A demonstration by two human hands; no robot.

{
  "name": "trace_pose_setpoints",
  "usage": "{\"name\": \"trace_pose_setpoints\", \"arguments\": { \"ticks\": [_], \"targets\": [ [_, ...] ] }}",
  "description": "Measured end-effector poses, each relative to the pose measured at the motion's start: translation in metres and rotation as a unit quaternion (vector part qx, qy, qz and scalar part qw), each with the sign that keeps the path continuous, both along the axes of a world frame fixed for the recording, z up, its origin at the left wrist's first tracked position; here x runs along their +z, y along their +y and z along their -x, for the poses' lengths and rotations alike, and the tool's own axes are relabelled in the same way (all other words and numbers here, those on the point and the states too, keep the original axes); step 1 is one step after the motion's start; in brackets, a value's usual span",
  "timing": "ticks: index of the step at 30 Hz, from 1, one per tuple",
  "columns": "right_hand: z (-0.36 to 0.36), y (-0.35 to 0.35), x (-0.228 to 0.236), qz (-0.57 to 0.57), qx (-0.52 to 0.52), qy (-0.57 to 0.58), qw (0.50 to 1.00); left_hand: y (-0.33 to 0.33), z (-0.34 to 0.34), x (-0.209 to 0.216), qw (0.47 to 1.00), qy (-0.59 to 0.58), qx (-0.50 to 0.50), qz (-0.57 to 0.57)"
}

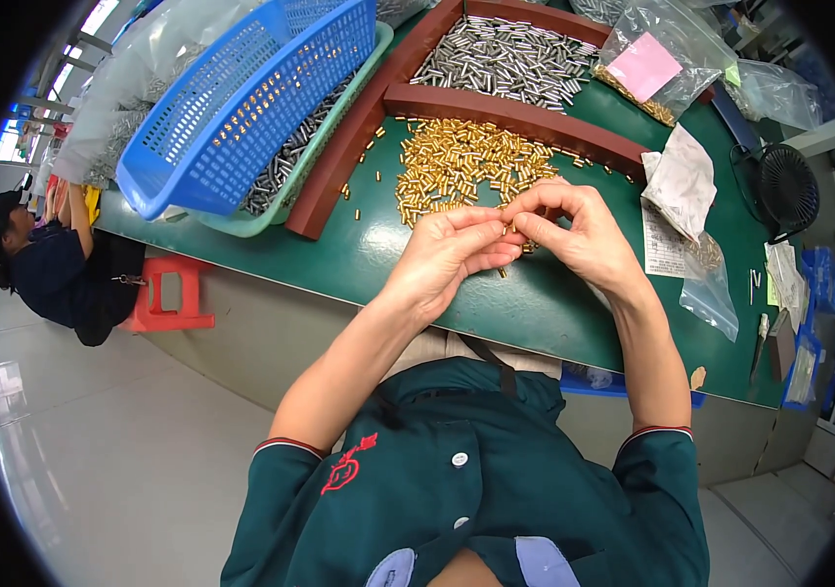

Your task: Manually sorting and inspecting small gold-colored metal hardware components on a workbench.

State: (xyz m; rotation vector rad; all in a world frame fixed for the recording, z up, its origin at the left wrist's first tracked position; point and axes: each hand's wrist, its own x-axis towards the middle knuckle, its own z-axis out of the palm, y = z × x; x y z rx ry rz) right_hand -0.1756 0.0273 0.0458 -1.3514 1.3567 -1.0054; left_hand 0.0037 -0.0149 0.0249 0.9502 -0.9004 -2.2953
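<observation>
My left hand (445,252) and my right hand (582,233) meet at the fingertips above the green table. Both are closed in a pinch around a small gold-coloured metal cylinder (510,228), which the fingers mostly cover. Just beyond them spreads a loose pile of the same gold cylinders (471,161), and a few more lie under and beside my fingers. Farther back, silver metal pins (510,59) lie heaped inside a frame of reddish-brown bars (525,122).
Left stands a blue perforated basket (241,117) over a green tray (241,223) of dark pins. Right are a crumpled cloth (680,181), paper sheets, clear bags (711,303) and a black fan (789,191). A person (56,254) sits far left by a red stool (171,293).
</observation>
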Motion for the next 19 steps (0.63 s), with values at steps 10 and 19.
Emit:
{"name": "trace_pose_setpoints", "arguments": {
  "ticks": [10, 19],
  "targets": [
    [-0.001, 0.002, -0.001, 0.047, 0.004, 0.079, 0.996, 0.003, -0.001, 0.002, 0.998, 0.05, 0.004, -0.047],
    [0.012, -0.002, -0.005, 0.063, -0.062, -0.042, 0.995, -0.011, -0.017, -0.006, 0.991, 0.074, -0.078, -0.078]
  ]
}}
